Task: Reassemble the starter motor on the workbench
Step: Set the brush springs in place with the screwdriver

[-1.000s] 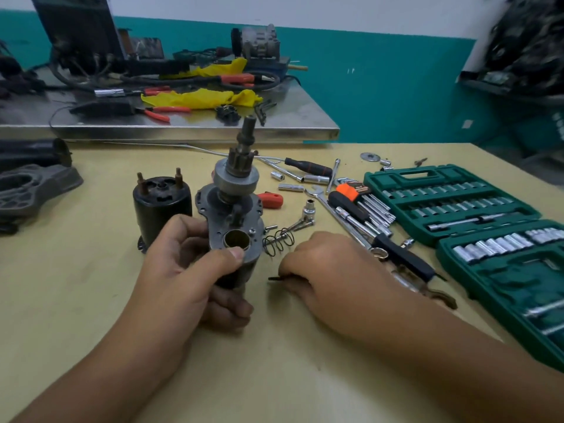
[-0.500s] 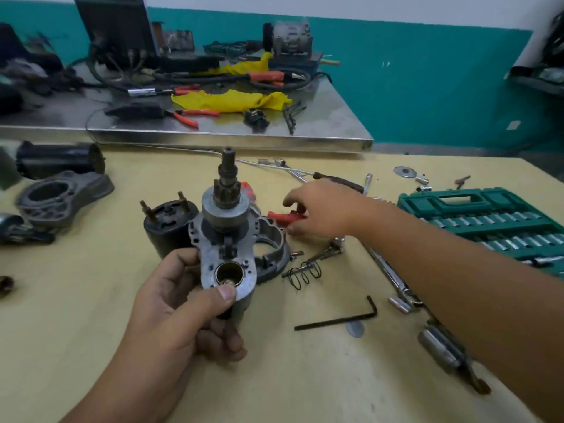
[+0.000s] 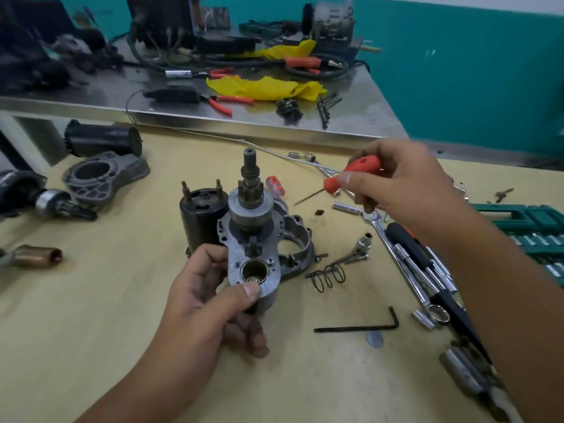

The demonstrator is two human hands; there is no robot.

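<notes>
— Hands first: how many, and what does each hold?

— Two. The left hand [image 3: 210, 303] grips the starter motor assembly [image 3: 251, 239] upright above the workbench [image 3: 91, 315], fingers curled round its lower body, thumb tip on the rim of the brass-lined bore in the grey plate. The right hand [image 3: 399, 184] pinches the red handle of a small screwdriver [image 3: 351, 175], whose thin shaft points down and left toward the assembly without touching it.

— Where does the pinion sit?

— On top, on the shaft, well above the left fingers.

— Count the loose parts.

— One black solenoid [image 3: 198, 212] with two studs just behind the assembly, one grey housing [image 3: 297, 242] right behind it, one coil spring [image 3: 328, 276] to its right, one black hex key [image 3: 360, 326] nearer the camera. At the left lie one nose housing [image 3: 103, 175], one black cylinder [image 3: 102, 140] and one copper-coloured sleeve [image 3: 36, 256].

— Anything else?

— One green socket set case [image 3: 531, 221] at the right edge, partly behind the right forearm. Several wrenches and sockets lie together; I can't count them.

— Any writing?

— None I can read.
</notes>
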